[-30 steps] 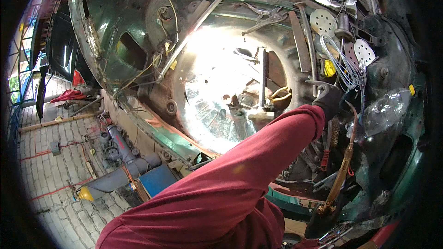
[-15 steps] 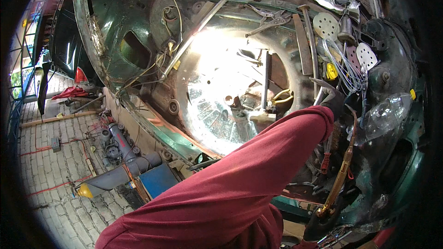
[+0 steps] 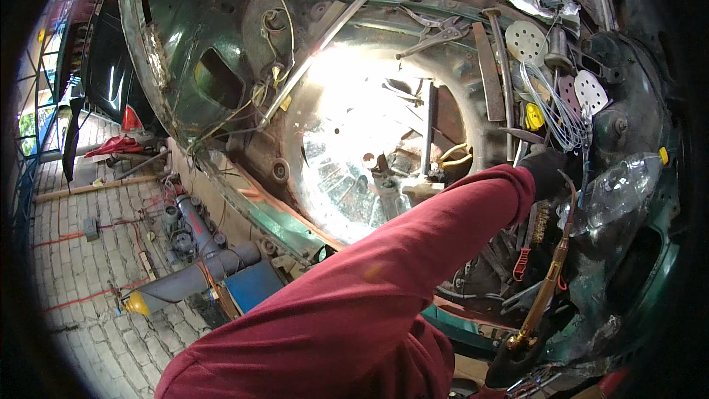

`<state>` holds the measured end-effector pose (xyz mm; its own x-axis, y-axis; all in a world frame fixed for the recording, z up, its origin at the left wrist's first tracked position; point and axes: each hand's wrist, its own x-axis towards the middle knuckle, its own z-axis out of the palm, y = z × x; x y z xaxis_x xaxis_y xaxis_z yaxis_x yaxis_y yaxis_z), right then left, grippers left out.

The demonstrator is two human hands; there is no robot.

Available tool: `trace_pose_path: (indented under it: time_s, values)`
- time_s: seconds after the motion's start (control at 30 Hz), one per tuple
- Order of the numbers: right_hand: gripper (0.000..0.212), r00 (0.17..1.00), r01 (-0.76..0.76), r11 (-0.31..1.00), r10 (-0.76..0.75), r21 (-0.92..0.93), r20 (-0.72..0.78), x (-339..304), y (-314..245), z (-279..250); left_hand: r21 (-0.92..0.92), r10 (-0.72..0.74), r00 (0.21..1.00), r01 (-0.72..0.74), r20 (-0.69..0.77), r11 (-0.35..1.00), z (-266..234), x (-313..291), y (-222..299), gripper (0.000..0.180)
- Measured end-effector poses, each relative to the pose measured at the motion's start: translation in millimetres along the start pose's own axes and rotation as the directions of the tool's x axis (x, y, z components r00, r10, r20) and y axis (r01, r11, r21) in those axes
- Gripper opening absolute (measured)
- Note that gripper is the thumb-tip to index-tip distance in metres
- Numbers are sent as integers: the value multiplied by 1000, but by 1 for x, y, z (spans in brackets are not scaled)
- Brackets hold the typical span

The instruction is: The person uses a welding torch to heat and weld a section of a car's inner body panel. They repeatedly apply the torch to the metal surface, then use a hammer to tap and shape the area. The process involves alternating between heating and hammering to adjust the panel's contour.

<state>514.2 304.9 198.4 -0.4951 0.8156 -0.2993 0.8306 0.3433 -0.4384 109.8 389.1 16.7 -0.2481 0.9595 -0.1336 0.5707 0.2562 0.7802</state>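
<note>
My left arm, in a dark red sleeve, reaches across to the right. At its end my left hand [image 3: 548, 171], in a dark glove, is among tools on the car body's metal floor; its fingers are hidden. Just beyond it shows a flat metal head [image 3: 523, 135] with a short shaft, like a small hammer; whether the hand touches it I cannot tell. At lower right my right hand [image 3: 508, 366], also dark-gloved, is closed round the lower end of a brass gas torch [image 3: 550, 281]. The torch stands tilted, its thin bent tip close to my left hand.
A brightly lit round well [image 3: 347, 170] holds a hammer [image 3: 427, 133]. Around it lie locking pliers [image 3: 436, 35], sanding discs [image 3: 526, 42], a wire coil [image 3: 557, 103], a plastic bottle [image 3: 620, 192] and a red-handled brush [image 3: 521, 264]. A gas cylinder [image 3: 185, 281] lies on the brick floor at left.
My left hand has moved slightly right and nearer, closer to the torch tip. The view has shifted a little. My right hand still holds the torch in nearly the same place.
</note>
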Motion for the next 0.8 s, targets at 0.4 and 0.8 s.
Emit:
trace_pose_path:
  time_s: [0.4,0.8]
  values:
    - [78,999,36,990,-38,137,15,9,-15,-9,-242,-157,960,99,-233,965,-9,-193,32,20]
    - [78,908,410,905,-393,117,-146,0,-20,-25,-977,-390,916,-163,-96,-141,-50,-373,85,20]
